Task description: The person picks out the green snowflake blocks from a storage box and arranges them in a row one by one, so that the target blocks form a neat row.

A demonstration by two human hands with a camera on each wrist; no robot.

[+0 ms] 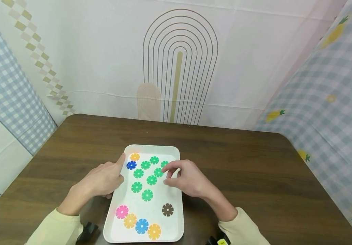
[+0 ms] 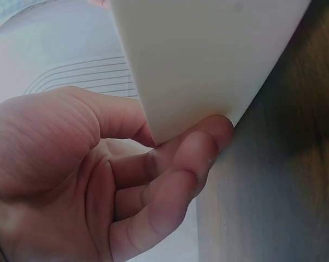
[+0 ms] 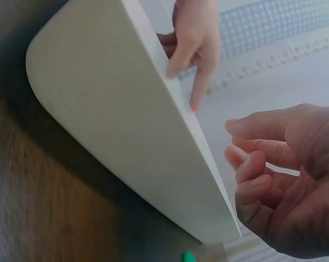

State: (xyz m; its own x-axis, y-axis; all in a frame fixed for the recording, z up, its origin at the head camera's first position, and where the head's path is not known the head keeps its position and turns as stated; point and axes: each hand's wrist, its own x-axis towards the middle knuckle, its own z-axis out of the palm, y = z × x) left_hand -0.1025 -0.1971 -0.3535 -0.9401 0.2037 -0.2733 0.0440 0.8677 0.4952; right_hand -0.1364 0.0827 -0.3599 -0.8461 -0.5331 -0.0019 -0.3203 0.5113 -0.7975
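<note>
At the far left, a blue-and-white checked cloth (image 1: 10,85) hung beside the dark wooden worktop (image 1: 240,170). The left hand (image 1: 103,178), coming out of a pale yellow sleeve (image 1: 56,228), grasped the left edge of a white tray (image 1: 168,195); the left wrist view showed the thumb at the rim and the other fingers curled against the outer side. The tray stood on the worktop between the two hands.

Along its near end, a pink disc (image 1: 122,212), a yellow-orange disc (image 1: 130,221), a light blue disc (image 1: 141,226) and a second yellow-orange one lay close together in a slanting row. Towards the far left corner lay a dark blue disc (image 1: 131,165), just beside another yellow-orange one. Eight green discs (image 1: 147,195) were spread across the middle and far part. Near the right side, a brown disc (image 1: 167,210) lay apart.

The right hand (image 1: 191,178) hovered over the tray's right edge, grasping nothing, thumb and forefinger apart near the green discs. Farthest right hung a checked cloth with yellow fruit (image 1: 317,143).
</note>
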